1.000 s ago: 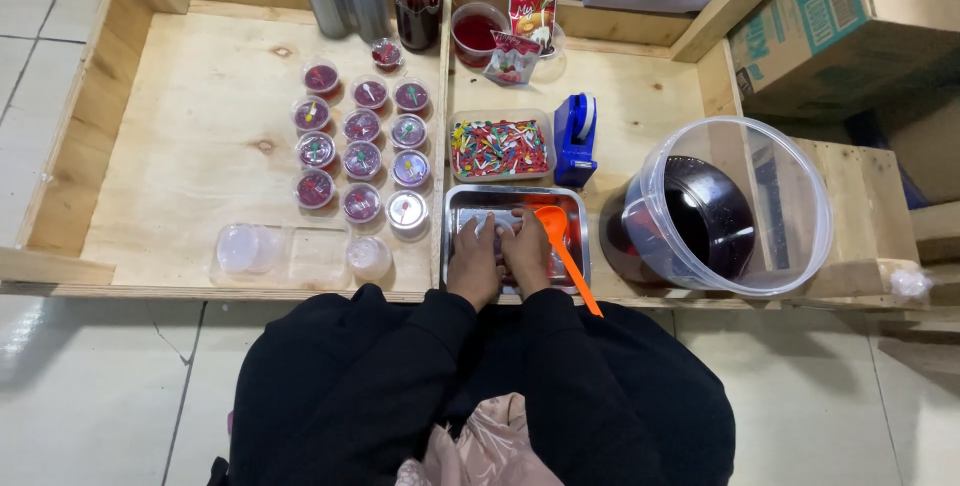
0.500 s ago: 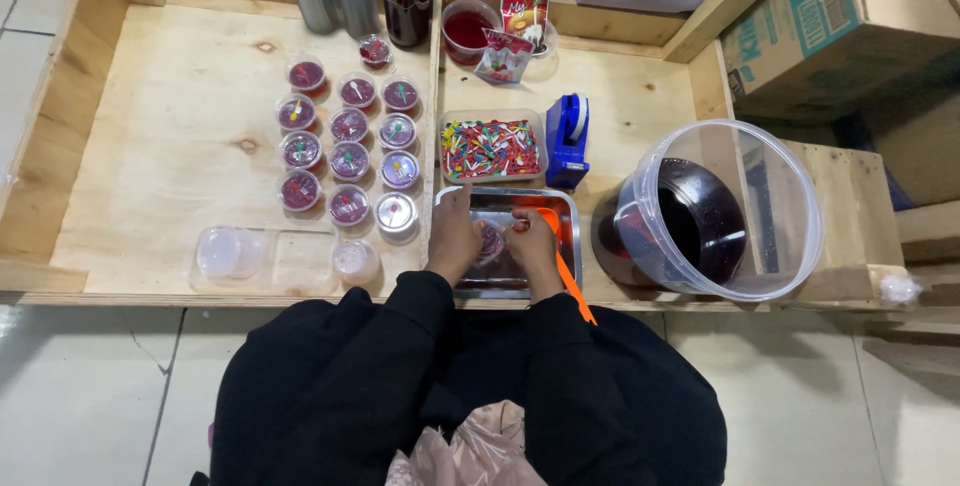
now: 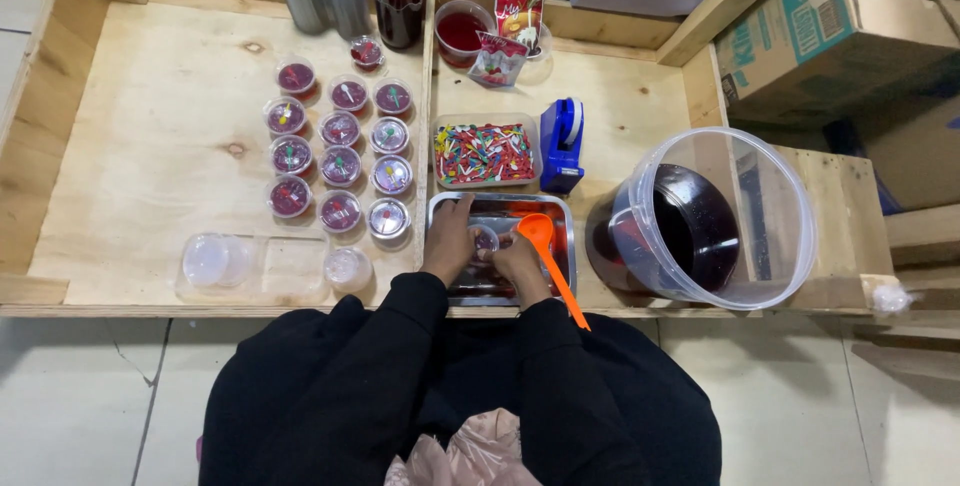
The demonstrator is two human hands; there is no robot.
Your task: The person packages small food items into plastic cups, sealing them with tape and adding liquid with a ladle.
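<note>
Both hands were in the metal tray [image 3: 560,208]. The left hand [image 3: 449,241] and the right hand [image 3: 519,264] held a small cup [image 3: 485,241] between them, an orange spoon [image 3: 545,246] just beside the right hand.

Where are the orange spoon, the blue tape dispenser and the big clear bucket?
orange spoon [image 3: 538,230], head view, on its bowl.
blue tape dispenser [image 3: 559,151], head view, on its body.
big clear bucket [image 3: 770,206], head view, on its clear wall.
</note>
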